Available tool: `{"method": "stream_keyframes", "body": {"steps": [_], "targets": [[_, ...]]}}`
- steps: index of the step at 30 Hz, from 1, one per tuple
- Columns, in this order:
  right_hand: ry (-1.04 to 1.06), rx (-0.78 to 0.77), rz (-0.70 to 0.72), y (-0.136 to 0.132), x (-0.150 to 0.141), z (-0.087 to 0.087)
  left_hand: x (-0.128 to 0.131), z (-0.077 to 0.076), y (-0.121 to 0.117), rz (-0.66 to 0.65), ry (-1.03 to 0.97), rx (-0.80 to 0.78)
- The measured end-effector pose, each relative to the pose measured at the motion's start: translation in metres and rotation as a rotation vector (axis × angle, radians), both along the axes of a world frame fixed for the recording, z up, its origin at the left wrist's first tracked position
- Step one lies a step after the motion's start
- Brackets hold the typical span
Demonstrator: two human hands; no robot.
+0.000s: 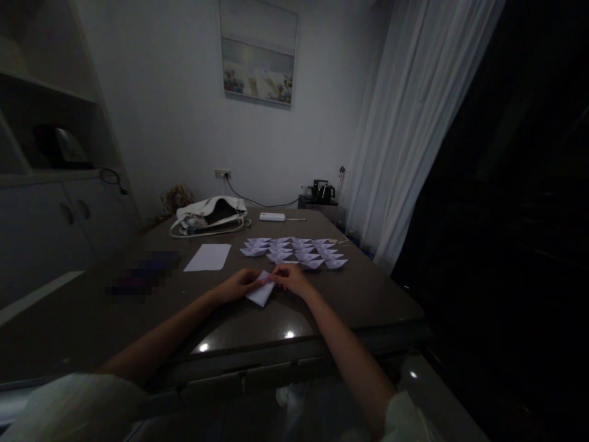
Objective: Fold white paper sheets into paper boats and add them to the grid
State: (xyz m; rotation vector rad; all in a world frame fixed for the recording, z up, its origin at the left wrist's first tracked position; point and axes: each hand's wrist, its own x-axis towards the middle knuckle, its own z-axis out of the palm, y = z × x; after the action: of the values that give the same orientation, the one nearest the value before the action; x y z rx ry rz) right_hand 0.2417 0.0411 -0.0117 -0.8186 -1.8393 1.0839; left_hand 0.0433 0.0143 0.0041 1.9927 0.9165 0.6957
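Between my two hands is a folded piece of white paper (261,294), held just above the table near its front edge. My left hand (240,284) pinches its upper left side, thumb on the near face. At the top right corner, the fingers of my right hand (291,278) are closed on the same paper. Just beyond my hands, several folded paper boats (304,250) stand in close rows on the table. A stack or sheet of flat white paper (209,257) lies to the left of the boats.
The brown table (350,301) carries a white handbag (211,216) at the back left and a white power bank or similar slim device (272,217) with a short cable. A blurred-out dark object (145,273) lies at left. White curtains (409,123) hang on the right.
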Motion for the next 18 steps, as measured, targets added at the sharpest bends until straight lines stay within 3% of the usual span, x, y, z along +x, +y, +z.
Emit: {"method": "stream_keyframes", "body": {"steps": [11,18], "targets": [[0.013,0.063,-0.029,-0.0011,-0.0019,0.0023,0.0038,0.0042,-0.0056,-0.057,0.034,0.011],[-0.008,0.072,-0.024,-0.0025,-0.0027,0.0038,0.0041,-0.0011,-0.0002,0.020,0.032,0.023]]}}
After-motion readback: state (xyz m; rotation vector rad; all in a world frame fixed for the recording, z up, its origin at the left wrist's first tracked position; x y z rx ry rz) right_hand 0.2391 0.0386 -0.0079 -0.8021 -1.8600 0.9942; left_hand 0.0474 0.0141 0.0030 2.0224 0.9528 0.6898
